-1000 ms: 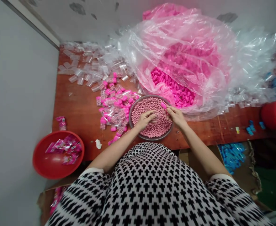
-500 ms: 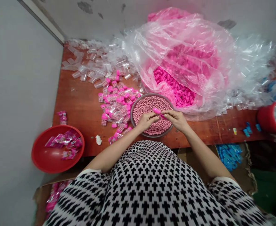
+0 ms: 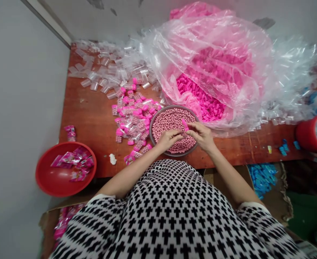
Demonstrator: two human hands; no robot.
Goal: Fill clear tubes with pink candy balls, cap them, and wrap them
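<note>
A round metal bowl (image 3: 154, 124) of small pink balls sits on the red-brown table (image 3: 90, 118) right in front of me. Both hands hover over the bowl's near half, fingertips together. My left hand (image 3: 169, 138) is curled and pinches a small clear container that I can barely make out. My right hand (image 3: 202, 135) pinches a bright pink cap (image 3: 184, 124) that sticks up between the two hands. A heap of filled clear containers with pink caps (image 3: 134, 117) lies just left of the bowl.
A big clear plastic bag of pink caps (image 3: 209, 72) fills the table behind the bowl. Empty clear containers (image 3: 101, 68) are strewn at the back left. A red basin with pink packets (image 3: 65, 169) sits at the lower left; a red bucket (image 3: 311, 135) at the right edge.
Both hands stayed over the bowl while their fingertips came together. The pink cap went from lying level between them to standing upright. The camera view shifted slightly.
</note>
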